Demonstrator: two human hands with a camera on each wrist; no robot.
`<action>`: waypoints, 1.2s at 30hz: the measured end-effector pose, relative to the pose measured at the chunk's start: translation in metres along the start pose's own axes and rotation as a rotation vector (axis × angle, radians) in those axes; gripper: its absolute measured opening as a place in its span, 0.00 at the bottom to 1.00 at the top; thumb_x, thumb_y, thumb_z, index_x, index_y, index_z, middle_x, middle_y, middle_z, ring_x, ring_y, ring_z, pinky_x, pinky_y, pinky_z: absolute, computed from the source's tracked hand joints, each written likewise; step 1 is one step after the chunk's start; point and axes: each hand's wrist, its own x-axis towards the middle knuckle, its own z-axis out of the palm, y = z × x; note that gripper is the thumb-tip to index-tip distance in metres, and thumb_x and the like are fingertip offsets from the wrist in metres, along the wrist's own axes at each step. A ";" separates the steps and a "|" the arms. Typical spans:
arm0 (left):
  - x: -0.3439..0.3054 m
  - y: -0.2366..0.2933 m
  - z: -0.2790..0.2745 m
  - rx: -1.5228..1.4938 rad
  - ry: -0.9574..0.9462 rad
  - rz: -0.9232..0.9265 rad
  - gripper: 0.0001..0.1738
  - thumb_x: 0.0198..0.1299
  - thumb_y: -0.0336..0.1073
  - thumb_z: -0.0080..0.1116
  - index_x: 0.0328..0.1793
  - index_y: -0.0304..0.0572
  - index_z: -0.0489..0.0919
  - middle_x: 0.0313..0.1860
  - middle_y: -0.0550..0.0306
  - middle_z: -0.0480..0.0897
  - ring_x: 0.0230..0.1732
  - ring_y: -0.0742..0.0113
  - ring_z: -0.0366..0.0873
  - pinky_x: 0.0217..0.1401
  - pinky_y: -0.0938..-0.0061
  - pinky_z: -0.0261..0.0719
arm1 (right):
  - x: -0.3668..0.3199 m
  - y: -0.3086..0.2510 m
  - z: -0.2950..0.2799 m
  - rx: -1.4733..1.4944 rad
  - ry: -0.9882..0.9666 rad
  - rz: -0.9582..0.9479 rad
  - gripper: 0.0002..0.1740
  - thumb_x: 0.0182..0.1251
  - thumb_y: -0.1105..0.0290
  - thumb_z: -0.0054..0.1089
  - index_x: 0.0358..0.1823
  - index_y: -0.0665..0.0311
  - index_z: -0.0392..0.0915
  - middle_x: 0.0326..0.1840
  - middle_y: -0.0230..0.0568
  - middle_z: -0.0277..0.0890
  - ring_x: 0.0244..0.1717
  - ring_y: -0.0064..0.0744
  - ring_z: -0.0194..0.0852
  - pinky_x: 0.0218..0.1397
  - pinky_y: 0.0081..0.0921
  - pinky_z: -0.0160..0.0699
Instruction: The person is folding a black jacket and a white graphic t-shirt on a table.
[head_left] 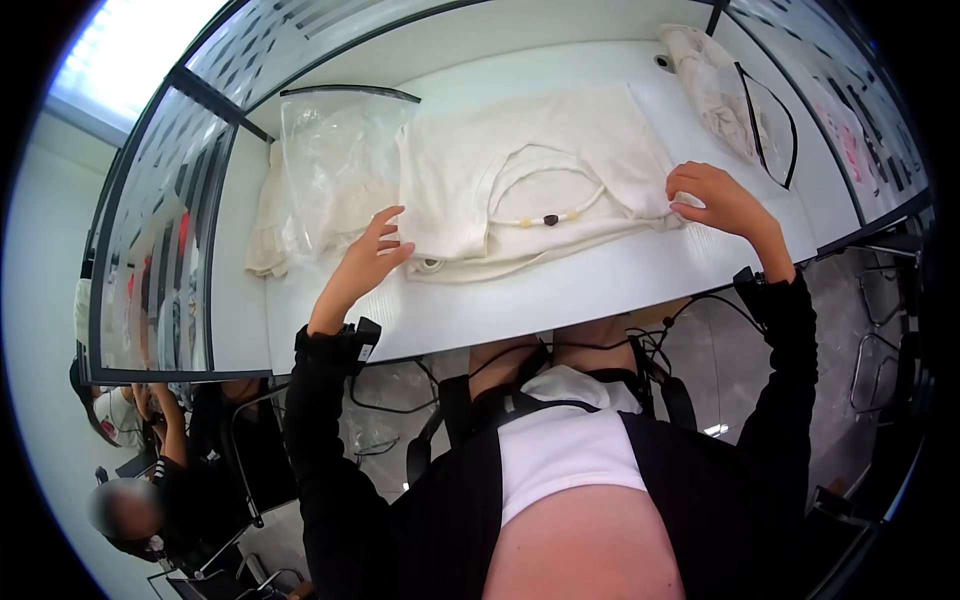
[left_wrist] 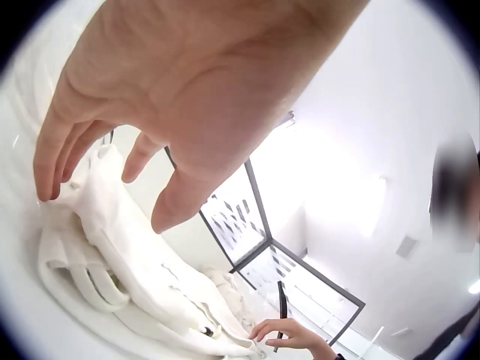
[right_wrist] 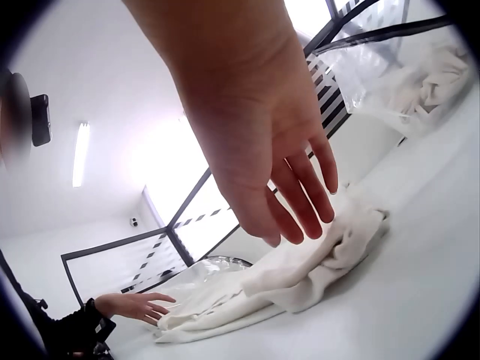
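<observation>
A folded cream-coloured garment lies on the white table, its round neckline facing the person. Inside the neckline runs a white cord with a dark bead and pale yellow beads. At the garment's left edge is my left hand, fingers spread and relaxed, holding nothing. On the opposite side, my right hand hovers by the garment's right edge with fingers loosely bent and no cloth between them. The right wrist view shows bunched fabric just below those fingertips.
Left of the garment lies a clear plastic bag with a black top strip, beside more cream cloth. Another clear bag with cream fabric sits at the back right. Framed panels enclose the white table. Other people sit at lower left.
</observation>
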 end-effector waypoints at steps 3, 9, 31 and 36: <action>0.017 0.006 0.004 -0.029 -0.018 -0.091 0.31 0.55 0.40 0.58 0.66 0.51 0.62 0.56 0.38 0.69 0.56 0.54 0.69 0.50 0.69 0.73 | 0.006 0.003 0.004 0.031 -0.013 0.024 0.07 0.53 0.71 0.58 0.32 0.62 0.71 0.38 0.35 0.72 0.42 0.37 0.69 0.46 0.29 0.68; 0.024 0.028 0.008 -0.073 -0.012 -0.234 0.30 0.56 0.41 0.55 0.66 0.58 0.64 0.49 0.46 0.68 0.48 0.64 0.69 0.50 0.72 0.71 | 0.027 0.012 -0.006 0.154 -0.089 0.086 0.09 0.54 0.71 0.59 0.36 0.62 0.72 0.38 0.35 0.74 0.40 0.34 0.72 0.43 0.27 0.68; 0.058 0.017 0.015 -0.650 0.067 -0.088 0.24 0.55 0.26 0.50 0.61 0.44 0.70 0.52 0.54 0.73 0.49 0.70 0.73 0.49 0.78 0.73 | 0.083 0.087 0.052 1.115 0.140 0.105 0.06 0.64 0.74 0.50 0.36 0.69 0.74 0.35 0.37 0.76 0.38 0.23 0.74 0.46 0.19 0.73; 0.072 0.081 0.021 -0.610 0.049 0.104 0.26 0.56 0.25 0.49 0.64 0.42 0.67 0.58 0.51 0.70 0.56 0.67 0.70 0.56 0.76 0.70 | 0.086 0.083 0.049 1.119 0.149 0.158 0.07 0.65 0.73 0.48 0.37 0.68 0.74 0.36 0.36 0.76 0.38 0.22 0.73 0.46 0.18 0.72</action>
